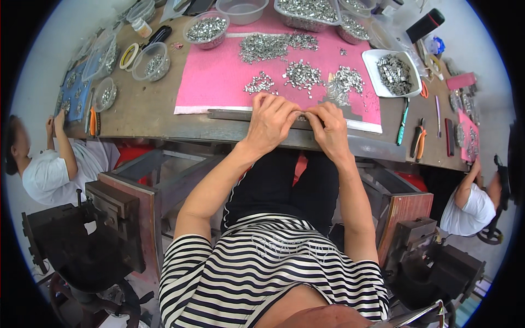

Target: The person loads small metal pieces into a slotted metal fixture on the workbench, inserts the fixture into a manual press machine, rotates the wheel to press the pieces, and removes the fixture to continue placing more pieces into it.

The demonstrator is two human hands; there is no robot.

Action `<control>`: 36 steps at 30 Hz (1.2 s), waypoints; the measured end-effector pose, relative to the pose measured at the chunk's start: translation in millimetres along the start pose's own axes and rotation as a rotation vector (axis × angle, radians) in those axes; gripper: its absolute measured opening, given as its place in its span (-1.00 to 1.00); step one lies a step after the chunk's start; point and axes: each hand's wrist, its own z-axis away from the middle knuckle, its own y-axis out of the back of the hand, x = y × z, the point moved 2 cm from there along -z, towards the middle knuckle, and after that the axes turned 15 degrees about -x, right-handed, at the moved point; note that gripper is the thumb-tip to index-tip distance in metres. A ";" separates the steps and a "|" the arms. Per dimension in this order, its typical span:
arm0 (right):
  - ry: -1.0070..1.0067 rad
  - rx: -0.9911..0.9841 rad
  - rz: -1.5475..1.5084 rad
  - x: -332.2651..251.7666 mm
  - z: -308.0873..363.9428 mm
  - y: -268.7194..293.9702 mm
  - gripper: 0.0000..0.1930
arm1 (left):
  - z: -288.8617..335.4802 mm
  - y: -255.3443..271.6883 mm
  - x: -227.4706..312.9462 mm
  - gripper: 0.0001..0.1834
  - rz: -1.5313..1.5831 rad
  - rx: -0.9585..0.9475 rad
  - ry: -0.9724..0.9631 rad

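At the front edge of the bench, my left hand and my right hand meet with thumbs and fingertips pinched close together. What sits between their fingertips is too small and too covered to name. Both hands rest over a long dark metal bar, which lies along the near edge of a pink mat. Just beyond my fingers are small piles of shiny metal pieces: one pile past my left hand, another pile in the middle, and a pile with thin pins past my right hand.
A white square tray of metal parts stands right of the mat. Clear tubs of parts line the back. Orange-handled pliers and a teal-handled tool lie at right. Co-workers in white shirts sit on both sides.
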 end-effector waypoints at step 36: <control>-0.196 -0.069 0.042 34.7 -26.3 -2.0 -0.92 | -20.4 19.8 -25.1 -0.88 -0.037 -0.151 0.200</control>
